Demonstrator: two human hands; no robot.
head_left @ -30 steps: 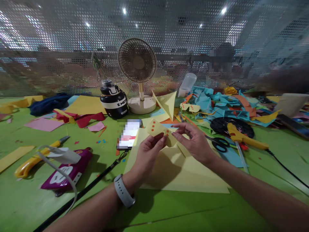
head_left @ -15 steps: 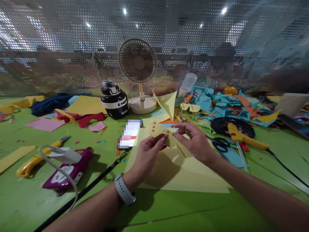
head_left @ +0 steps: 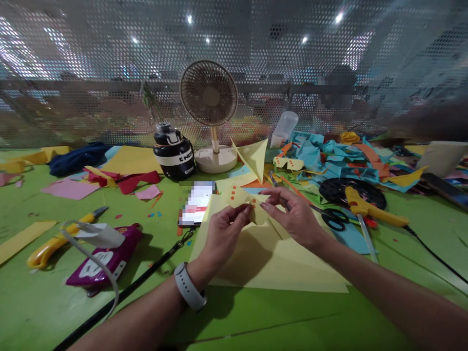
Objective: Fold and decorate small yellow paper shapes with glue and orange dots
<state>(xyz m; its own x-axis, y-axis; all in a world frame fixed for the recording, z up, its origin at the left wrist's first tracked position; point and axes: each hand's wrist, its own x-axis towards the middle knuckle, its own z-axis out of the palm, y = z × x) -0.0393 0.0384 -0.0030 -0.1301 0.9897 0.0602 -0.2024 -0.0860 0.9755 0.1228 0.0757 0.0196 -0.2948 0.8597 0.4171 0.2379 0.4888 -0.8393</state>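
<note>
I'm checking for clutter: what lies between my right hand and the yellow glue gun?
The head view shows scissors there, a black disc behind them and blue paper in front.

A gray perforated screen [head_left: 256,63] spans the upper half of the frame, its rows of small holes running from edge to edge above a bright green tabletop [head_left: 278,321]. Small round lights [head_left: 339,18] glow across the top, and bluish-white streaks of light [head_left: 14,44] slant through the upper left. A dark horizontal bar [head_left: 300,89] crosses at mid-screen, over blurred reddish and yellow patches. A thin dark line [head_left: 270,326] runs across the tabletop at bottom center.
</note>
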